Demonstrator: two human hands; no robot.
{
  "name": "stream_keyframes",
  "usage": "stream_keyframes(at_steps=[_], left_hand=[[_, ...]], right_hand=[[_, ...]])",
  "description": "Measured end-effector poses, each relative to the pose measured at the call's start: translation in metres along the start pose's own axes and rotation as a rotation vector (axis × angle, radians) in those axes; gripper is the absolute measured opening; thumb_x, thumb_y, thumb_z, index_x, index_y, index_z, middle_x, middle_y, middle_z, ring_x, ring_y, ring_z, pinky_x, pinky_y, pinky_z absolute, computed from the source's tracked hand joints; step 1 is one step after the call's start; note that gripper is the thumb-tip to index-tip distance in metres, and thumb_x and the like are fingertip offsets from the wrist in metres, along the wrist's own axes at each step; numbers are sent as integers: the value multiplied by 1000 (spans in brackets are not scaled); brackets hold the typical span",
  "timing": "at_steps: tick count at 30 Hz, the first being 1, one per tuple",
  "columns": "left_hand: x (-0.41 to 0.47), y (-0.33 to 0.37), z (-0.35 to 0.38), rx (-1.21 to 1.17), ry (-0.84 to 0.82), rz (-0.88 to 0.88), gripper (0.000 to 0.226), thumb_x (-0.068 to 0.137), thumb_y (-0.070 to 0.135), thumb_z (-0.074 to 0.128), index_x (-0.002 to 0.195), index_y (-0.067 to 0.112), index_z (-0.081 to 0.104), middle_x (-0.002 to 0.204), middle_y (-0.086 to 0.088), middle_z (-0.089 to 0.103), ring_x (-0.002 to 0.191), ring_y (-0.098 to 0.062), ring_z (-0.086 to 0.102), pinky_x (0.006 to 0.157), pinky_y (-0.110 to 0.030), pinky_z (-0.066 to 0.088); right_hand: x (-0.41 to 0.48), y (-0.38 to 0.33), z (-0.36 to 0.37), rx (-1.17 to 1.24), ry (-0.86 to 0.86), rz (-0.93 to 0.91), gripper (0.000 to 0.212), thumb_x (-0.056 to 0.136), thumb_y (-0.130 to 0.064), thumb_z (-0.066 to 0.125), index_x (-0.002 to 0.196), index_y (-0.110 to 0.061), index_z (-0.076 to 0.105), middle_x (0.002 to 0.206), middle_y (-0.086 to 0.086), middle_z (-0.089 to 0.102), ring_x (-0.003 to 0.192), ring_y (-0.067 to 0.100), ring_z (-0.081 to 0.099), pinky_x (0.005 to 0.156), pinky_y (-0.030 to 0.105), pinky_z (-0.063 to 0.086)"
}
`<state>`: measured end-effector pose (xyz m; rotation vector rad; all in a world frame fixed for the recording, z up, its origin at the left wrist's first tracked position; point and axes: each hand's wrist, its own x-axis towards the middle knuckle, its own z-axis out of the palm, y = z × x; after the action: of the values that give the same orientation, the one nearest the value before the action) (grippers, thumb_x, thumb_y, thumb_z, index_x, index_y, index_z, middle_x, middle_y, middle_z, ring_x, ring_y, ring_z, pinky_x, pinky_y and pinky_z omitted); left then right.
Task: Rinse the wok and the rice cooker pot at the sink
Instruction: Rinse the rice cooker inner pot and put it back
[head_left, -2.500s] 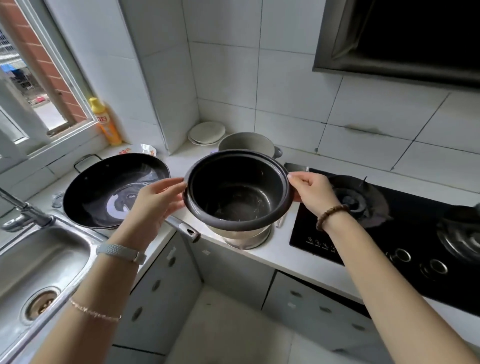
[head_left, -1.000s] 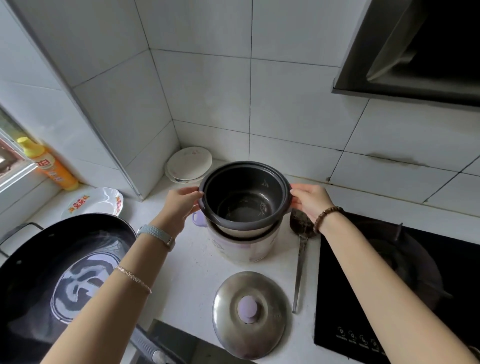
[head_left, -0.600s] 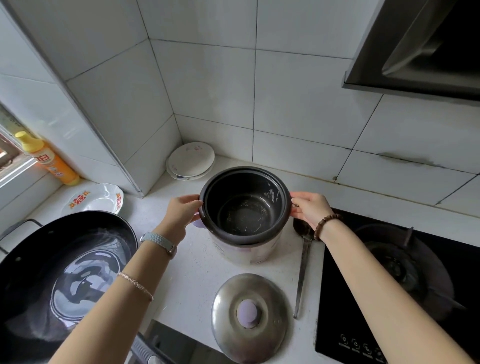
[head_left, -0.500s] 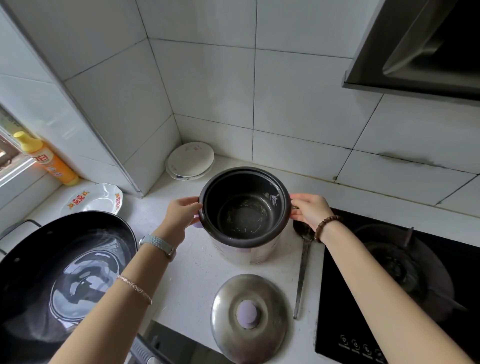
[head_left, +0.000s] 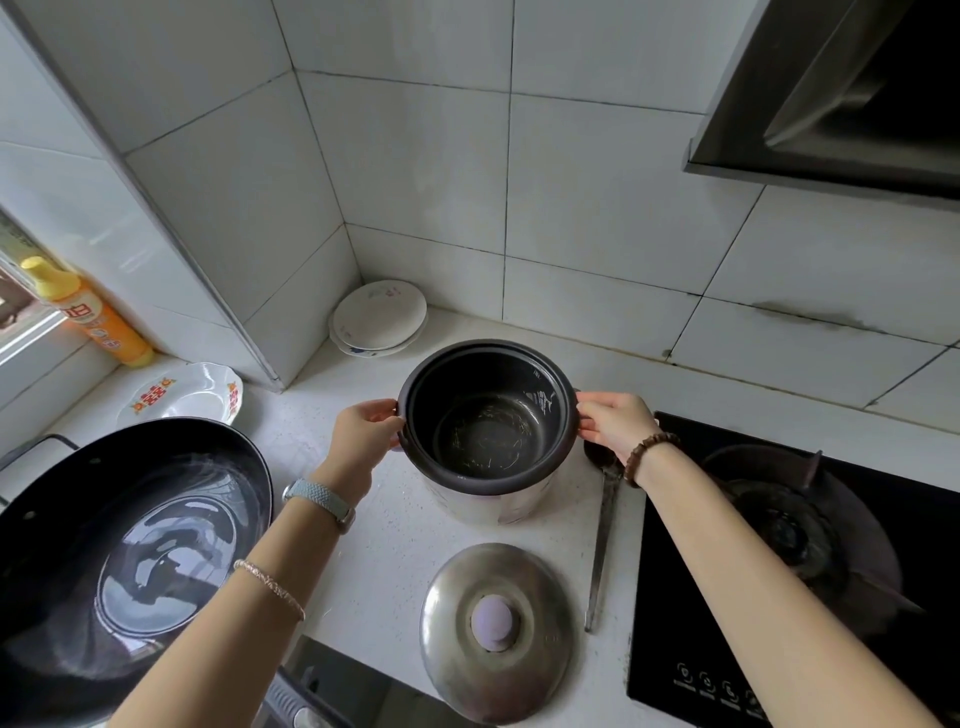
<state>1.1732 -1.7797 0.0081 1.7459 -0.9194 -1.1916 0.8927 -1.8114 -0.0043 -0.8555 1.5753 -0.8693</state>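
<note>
Rice cooker pot (head_left: 488, 441) has dropped since a second ago; I now see it seated in the cooker body (head_left: 488, 506) on the counter. Wok (head_left: 130, 545) sits far left with a wet sheen inside. Left hand (head_left: 363, 436) curls its fingers round the pot's left rim and right hand (head_left: 615, 421) pinches the right rim. Steel lid (head_left: 496, 631) lies in front, gas hob (head_left: 779, 571) at right.

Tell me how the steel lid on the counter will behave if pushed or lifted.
The lid looks like thin polished steel, so probably stiff and light. Lying rim-down on the smooth counter, it would likely slide rather than roll. Its purple knob should offer the safest grip.
</note>
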Motion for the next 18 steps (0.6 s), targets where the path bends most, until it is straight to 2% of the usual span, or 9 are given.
stream_keyframes(at_steps=[3, 5, 7, 10, 13, 18], left_hand=[[0, -5, -4, -21, 17, -12, 39, 90, -7, 58, 129, -4, 55, 110, -17, 66, 80, -16, 63, 62, -20, 54], [-3, -9, -7, -4, 22, 10, 42, 90, -4, 59, 132, 0, 53, 116, -16, 64, 86, -17, 63, 70, -23, 52], [-8, -14, -11, 30, 37, 55, 41, 91, 2, 60, 131, 4, 55, 118, -13, 65, 94, -20, 63, 77, -27, 52], [-23, -21, -16, 116, 85, 182, 33, 93, 11, 61, 126, 14, 61, 115, -4, 66, 103, -19, 64, 84, -29, 52], [-47, -29, -22, 277, 128, 376, 29, 92, 17, 63, 121, 16, 64, 113, 2, 64, 104, -13, 61, 82, -20, 47], [-92, -53, -34, 434, 134, 578, 28, 91, 19, 64, 120, 18, 63, 115, 2, 61, 109, -14, 57, 94, -30, 46]], right_hand=[[-7, -2, 1, 0, 2, -9, 32, 93, 0, 53, 125, 1, 60, 106, 16, 67, 99, 27, 65, 88, 35, 54], [-14, -3, 1, -34, 23, -33, 37, 94, -2, 53, 130, 0, 54, 113, 18, 64, 100, 26, 63, 89, 35, 53], [-22, -2, -2, -103, 49, -84, 42, 93, -7, 57, 134, -4, 50, 119, 17, 62, 99, 22, 62, 90, 35, 53], [-40, 4, -8, -210, 78, -217, 42, 90, -18, 63, 131, -13, 54, 115, 5, 64, 101, 17, 63, 93, 37, 53], [-68, 12, -9, -225, 99, -354, 37, 88, -19, 67, 123, -18, 56, 112, -2, 62, 97, 11, 62, 83, 24, 50], [-111, 42, -6, -287, 70, -545, 35, 84, -19, 71, 117, -24, 59, 114, -6, 62, 101, 8, 61, 88, 24, 50]])
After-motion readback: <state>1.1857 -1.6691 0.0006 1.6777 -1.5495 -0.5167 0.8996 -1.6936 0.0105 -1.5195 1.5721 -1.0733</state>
